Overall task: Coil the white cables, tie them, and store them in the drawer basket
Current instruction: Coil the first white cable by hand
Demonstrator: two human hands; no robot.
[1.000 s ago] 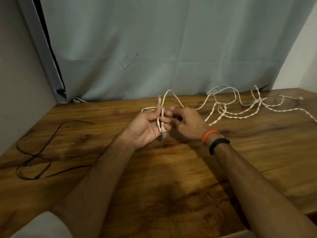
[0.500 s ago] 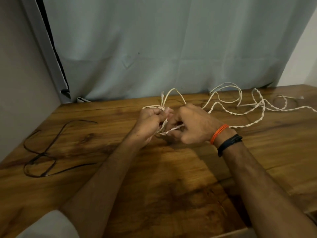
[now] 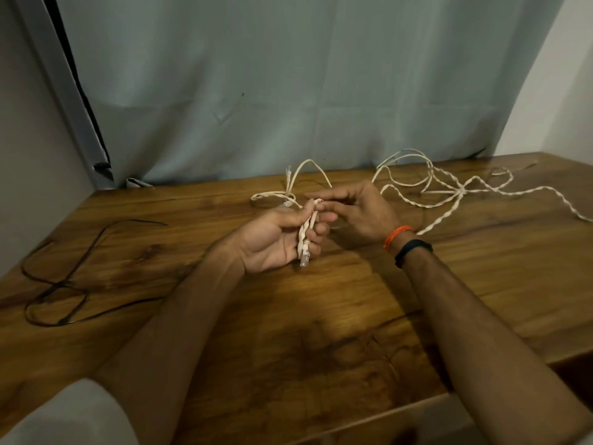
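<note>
My left hand (image 3: 277,240) holds a short folded bundle of the white cable (image 3: 305,234) between thumb and fingers, palm turned up, with a clear plug hanging at the bundle's lower end. My right hand (image 3: 356,210) is just to its right, fingertips pinching the cable at the top of the bundle. The rest of the white cable (image 3: 449,200), partly twisted on itself, trails in loose loops over the wooden table (image 3: 321,332) toward the back right. A second loop with a plug end (image 3: 288,175) rises behind my left hand. No drawer basket is in view.
A thin black cable (image 3: 64,284) lies in loose loops at the left of the table. A grey curtain (image 3: 288,91) hangs behind the table, walls close in on both sides, and the table's front edge runs at the lower right.
My hands came apart after being bunched together over the cable. The left hand turned palm up with the folded bundle showing, and the right hand lifted to the bundle's top. The trailing cable shifted a little.
</note>
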